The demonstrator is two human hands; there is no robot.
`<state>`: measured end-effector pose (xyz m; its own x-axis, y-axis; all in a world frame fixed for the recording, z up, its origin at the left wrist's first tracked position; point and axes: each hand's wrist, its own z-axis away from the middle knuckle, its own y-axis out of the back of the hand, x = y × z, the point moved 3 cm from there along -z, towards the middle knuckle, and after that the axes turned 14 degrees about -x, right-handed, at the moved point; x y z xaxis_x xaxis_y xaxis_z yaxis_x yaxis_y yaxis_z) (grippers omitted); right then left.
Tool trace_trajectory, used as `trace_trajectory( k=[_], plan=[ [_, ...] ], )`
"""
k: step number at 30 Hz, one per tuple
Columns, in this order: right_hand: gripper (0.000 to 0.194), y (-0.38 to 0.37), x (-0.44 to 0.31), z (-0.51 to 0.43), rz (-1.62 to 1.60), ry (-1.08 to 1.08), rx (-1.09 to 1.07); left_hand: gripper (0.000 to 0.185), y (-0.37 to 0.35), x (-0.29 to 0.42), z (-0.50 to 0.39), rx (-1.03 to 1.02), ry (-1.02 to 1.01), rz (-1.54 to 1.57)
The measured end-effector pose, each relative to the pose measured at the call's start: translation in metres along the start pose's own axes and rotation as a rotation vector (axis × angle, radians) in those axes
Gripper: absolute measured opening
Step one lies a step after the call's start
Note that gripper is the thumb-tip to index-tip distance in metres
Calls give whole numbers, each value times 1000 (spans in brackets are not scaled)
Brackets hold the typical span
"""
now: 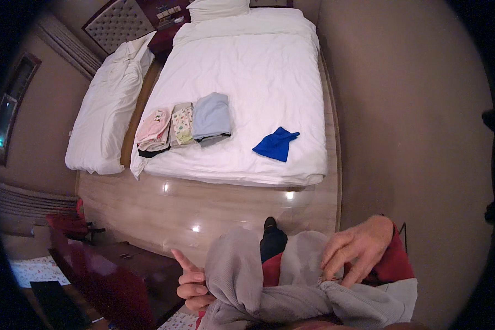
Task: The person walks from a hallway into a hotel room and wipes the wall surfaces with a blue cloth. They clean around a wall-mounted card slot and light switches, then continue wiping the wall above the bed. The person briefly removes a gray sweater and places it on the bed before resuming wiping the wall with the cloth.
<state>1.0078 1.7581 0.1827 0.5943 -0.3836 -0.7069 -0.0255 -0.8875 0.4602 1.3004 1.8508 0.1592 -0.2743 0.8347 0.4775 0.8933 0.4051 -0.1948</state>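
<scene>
A grey ribbed cloth garment point(297, 301) is held up close before my body. My left hand point(194, 284) is at its left side, fingers curled at the cloth and the index finger pointing out; part of the hand is hidden by the fabric. With its fingertips, my right hand point(357, 251) pinches a gathered edge of the same garment on the right. Beyond, on the white bed point(251, 74), lie a crumpled blue cloth point(276, 144), a folded light blue garment point(211, 115), a patterned folded garment point(183, 123) and a pink folded stack point(153, 127).
A narrower white bed point(107, 107) stands at the left. A dark red glossy desk point(103, 284) is at the lower left, near a red chair point(68, 225). Wood-look flooring point(231, 206) lies before the beds; a plain wall point(396, 123) runs along the right.
</scene>
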Motion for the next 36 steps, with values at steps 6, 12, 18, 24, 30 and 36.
trace_trajectory(
  k=[6, 12, 18, 24, 30, 36],
  plan=[
    [31, 11, 3, -33, -155, 41, 43, 23, -41, 0, -13, -41, 5, 75],
    [25, 9, -8, -46, -45, 266, -56, 26, -51, 9, -13, 53, -243, 367],
    [28, 11, -13, -3, 22, 210, 151, 23, -17, 27, 6, 451, -400, -6],
    [11, -9, -60, 45, 661, 139, 802, 27, -7, 48, 2, 321, -631, -156],
    [11, -35, -140, 141, 1252, -25, 1131, 29, -21, 52, -11, 477, -577, -543],
    [17, -72, -209, 210, 1551, -70, 1254, 31, -24, 61, -3, 307, -389, -432]
  ],
)
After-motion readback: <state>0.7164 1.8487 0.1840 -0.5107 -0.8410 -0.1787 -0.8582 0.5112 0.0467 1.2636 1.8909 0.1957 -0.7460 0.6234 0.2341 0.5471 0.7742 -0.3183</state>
